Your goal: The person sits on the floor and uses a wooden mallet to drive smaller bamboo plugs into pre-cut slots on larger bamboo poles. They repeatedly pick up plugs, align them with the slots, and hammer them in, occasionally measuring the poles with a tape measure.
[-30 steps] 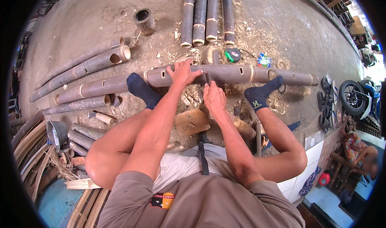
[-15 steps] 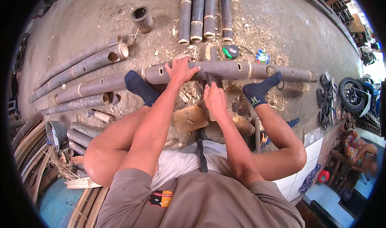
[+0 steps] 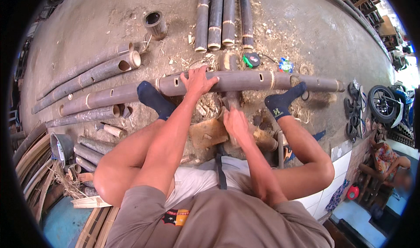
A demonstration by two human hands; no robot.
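Observation:
A long brown bamboo pole (image 3: 249,80) with small rectangular slots lies crosswise before me, under or against my two sock-covered feet. My left hand (image 3: 197,82) grips the pole left of its middle, fingers over the far side and thumb stretched to the right. My right hand (image 3: 236,122) is closed round a dark-bladed tool (image 3: 226,103); its handle is hidden, so knife or chisel I cannot tell. The blade is on the near side of the pole, apart from it. Beneath the pole, a short thick bamboo piece (image 3: 230,62) runs away from me.
Several dark bamboo poles (image 3: 215,25) lie ahead, others (image 3: 96,75) to the left. A tape measure (image 3: 251,60) rests beyond the pole among wood chips. Left stand a bamboo cup (image 3: 156,28) and a grey bucket (image 3: 61,147). Sandals (image 3: 352,110), a motorcycle (image 3: 385,103) and a seated person are rightward.
My right hand has drawn the blade back toward me, off the pole's surface. The left hand keeps its hold on the pole, which sits slightly lower in the picture.

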